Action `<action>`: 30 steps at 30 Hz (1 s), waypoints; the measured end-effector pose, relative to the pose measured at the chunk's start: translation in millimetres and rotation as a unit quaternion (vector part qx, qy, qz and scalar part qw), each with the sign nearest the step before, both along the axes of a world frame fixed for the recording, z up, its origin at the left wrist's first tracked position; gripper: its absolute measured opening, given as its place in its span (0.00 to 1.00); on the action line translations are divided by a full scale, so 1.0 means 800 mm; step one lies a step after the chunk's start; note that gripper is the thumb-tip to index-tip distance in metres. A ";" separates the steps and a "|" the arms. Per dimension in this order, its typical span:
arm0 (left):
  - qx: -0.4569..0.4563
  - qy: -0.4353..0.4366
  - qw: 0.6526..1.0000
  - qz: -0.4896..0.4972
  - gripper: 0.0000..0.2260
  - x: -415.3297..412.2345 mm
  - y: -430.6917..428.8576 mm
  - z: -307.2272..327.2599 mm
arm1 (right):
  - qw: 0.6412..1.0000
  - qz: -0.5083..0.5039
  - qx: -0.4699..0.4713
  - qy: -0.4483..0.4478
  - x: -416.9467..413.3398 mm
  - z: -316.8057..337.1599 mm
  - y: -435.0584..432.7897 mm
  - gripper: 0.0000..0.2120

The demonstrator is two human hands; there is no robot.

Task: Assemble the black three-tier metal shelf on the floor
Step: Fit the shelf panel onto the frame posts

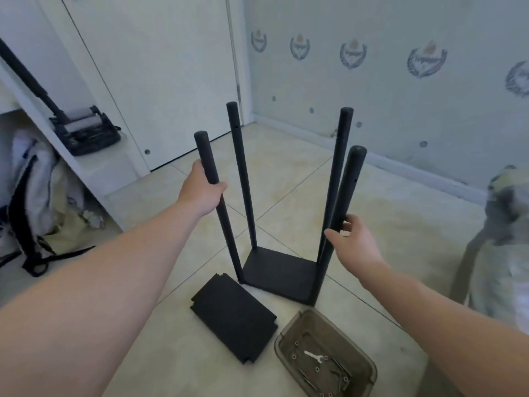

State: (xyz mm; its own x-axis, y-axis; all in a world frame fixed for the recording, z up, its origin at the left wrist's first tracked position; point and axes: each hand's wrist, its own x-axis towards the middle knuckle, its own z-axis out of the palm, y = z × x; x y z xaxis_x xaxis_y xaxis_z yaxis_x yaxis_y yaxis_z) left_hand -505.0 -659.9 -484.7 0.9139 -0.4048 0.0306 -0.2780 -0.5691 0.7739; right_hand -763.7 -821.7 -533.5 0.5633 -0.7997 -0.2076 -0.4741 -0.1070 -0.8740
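The left hand (200, 190) is closed round the near-left pole (206, 156) a little above mid-height, thumb across the front. The right hand (355, 245) holds the near-right pole (350, 184) more loosely, thumb across one side and curled fingers on the other, lower down than the left. Both poles rise from the front corners of the bottom tier (280, 270), which sits flat on the floor (386, 219). The far-left pole (240, 156) and far-right pole (342, 144) stand at its back corners. The tops splay outward in this wide view, so true lean is hard to judge.

The step looks like steadying and squaring the frame before the next tier goes on. To do it well:

- Test each pole with a gentle twist or rock. Any play at the base should be tightened now, while the joints are easy to reach.
- Draw the two front poles parallel and keep the base flat on the tiles rather than lifting a corner.
- Check that the small side holes near the pole tops face the way the tier's fixings need. One shows on the far-left pole and one on the near-right.

The loose shelf panel (233, 319) lies just in front of the base, notched corners showing. It should slide down between all four poles level, not one corner first. The tray (284, 332) to its right holds fasteners and a small spanner (313, 357), both within easy reach.
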 end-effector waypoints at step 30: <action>-0.064 -0.113 0.987 0.096 0.09 -0.176 0.348 0.165 | 0.967 0.180 -0.144 -0.112 0.024 0.149 0.229 0.13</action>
